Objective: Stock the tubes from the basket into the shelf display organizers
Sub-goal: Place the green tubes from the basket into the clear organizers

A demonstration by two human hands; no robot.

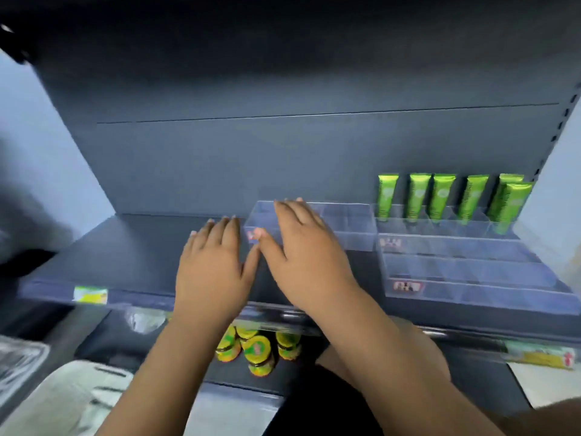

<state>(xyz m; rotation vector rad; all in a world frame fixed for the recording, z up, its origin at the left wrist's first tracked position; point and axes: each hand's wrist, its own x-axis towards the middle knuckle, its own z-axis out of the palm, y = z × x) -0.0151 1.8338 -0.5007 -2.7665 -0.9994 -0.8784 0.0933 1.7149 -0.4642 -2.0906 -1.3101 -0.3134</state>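
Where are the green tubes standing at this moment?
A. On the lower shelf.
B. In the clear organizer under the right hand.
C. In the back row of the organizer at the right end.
C: the green tubes stand upright in the back row of the right organizer.

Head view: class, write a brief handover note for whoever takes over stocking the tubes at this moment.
Left hand: open, flat over the shelf, holding nothing.
Right hand: open, fingers laid on the empty clear organizer.
Green tubes: six stand at the back of the right organizer.
Done: that back row.
Left: its front rows and the empty clear organizer.
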